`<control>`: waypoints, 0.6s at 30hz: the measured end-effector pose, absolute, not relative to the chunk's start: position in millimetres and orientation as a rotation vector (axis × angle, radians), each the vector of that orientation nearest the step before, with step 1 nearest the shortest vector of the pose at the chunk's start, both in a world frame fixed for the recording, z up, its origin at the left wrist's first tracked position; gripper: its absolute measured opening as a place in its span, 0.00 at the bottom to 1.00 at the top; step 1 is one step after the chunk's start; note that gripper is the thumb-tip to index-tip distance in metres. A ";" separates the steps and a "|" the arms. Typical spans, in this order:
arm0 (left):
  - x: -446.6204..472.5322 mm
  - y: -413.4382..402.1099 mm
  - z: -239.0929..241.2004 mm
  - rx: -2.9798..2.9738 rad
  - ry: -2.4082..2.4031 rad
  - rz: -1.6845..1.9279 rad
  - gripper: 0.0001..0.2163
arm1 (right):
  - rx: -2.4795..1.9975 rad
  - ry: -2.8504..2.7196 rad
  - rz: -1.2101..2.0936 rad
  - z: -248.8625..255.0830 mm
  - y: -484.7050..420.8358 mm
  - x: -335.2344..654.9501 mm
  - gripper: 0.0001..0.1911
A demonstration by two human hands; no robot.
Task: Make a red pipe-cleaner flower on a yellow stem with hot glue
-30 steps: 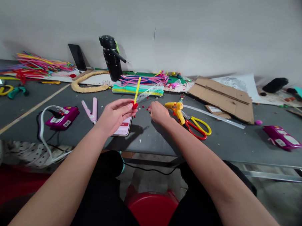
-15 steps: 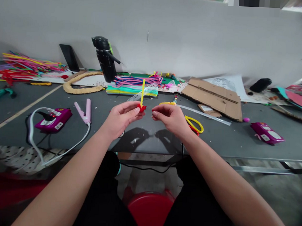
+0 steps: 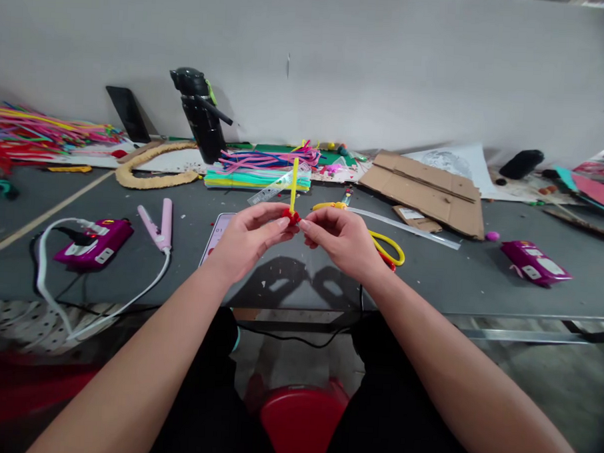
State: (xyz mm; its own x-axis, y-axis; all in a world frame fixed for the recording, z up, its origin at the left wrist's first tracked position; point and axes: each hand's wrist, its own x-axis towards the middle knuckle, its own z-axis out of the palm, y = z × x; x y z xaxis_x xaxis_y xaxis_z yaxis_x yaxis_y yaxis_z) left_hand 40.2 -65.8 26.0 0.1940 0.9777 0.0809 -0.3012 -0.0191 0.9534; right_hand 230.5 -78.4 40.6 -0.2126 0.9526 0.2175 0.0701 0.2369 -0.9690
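Observation:
My left hand (image 3: 251, 236) pinches the lower end of a yellow pipe cleaner (image 3: 295, 179) that stands upright, with a small red piece (image 3: 291, 217) at its base. Pinched as well, my right hand (image 3: 342, 239) has its fingertips touching the red piece from the right. Both hands are held just above the grey table (image 3: 290, 279), over a phone (image 3: 216, 233) lying flat.
A yellow glue gun (image 3: 333, 205) and yellow-and-red scissors (image 3: 388, 249) lie behind my right hand. Also here: a clear ruler (image 3: 271, 189), stacked pipe cleaners (image 3: 259, 171), a black bottle (image 3: 199, 115), cardboard (image 3: 426, 192), purple packs (image 3: 92, 243) (image 3: 535, 270), a pink tool (image 3: 156, 223).
My right hand came up from the table surface and moved left to meet my left hand at the red piece. The view shifted slightly right.

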 end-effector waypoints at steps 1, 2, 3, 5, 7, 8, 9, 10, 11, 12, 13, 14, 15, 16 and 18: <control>41.1 -66.1 26.0 1.111 0.813 1.228 0.13 | -0.995 -1.532 1.133 39.6 -78.2 231.1 0.17; 41.9 -66.3 26.0 1.113 0.813 1.235 0.13 | -0.990 -1.537 1.134 38.7 -78.3 231.5 0.16; 42.5 -66.5 25.9 1.116 0.815 1.243 0.14 | -0.986 -1.546 1.137 38.0 -78.6 231.5 0.16; 43.4 -66.6 25.7 1.122 0.826 1.260 0.16 | -0.984 -1.570 1.143 37.3 -79.9 230.7 0.15; 44.0 -66.4 25.5 1.129 0.844 1.270 0.16 | -0.987 -1.596 1.147 37.7 -81.7 229.0 0.14; 44.1 -66.2 25.3 1.132 0.852 1.275 0.16 | -0.988 -1.610 1.146 38.2 -82.7 228.0 0.14; 44.2 -65.9 25.1 1.134 0.860 1.279 0.16 | -0.988 -1.622 1.142 38.7 -83.7 227.0 0.13; 44.1 -65.7 24.9 1.137 0.866 1.281 0.17 | -0.987 -1.632 1.136 39.3 -84.6 226.1 0.13; 44.1 -65.6 24.6 1.140 0.869 1.280 0.17 | -0.984 -1.638 1.128 39.8 -85.5 225.2 0.12; 43.9 -65.5 24.3 1.142 0.868 1.279 0.16 | -0.979 -1.641 1.121 40.2 -86.2 224.4 0.11; 43.8 -65.4 23.9 1.145 0.864 1.276 0.16 | -0.972 -1.641 1.113 40.4 -86.9 223.6 0.10; 43.7 -65.5 23.4 1.148 0.857 1.272 0.16 | -0.964 -1.639 1.104 40.3 -87.4 222.9 0.10; 43.6 -65.6 22.9 1.152 0.849 1.267 0.15 | -0.954 -1.637 1.097 40.0 -87.9 222.2 0.10; 43.6 -65.7 22.4 1.155 0.842 1.265 0.15 | -0.943 -1.634 1.091 39.5 -88.2 221.5 0.09; 43.7 -65.8 21.5 1.158 0.832 1.262 0.15 | -0.921 -1.630 1.077 38.3 -88.8 220.1 0.09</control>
State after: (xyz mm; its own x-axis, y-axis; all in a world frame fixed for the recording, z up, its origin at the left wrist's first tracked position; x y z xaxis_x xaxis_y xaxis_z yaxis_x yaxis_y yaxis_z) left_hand 43.7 -65.8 21.5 0.1640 0.9789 0.1221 -0.2736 -0.0738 0.9590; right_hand 220.1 -88.8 38.3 -0.2727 0.9152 0.2969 0.0861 0.3305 -0.9398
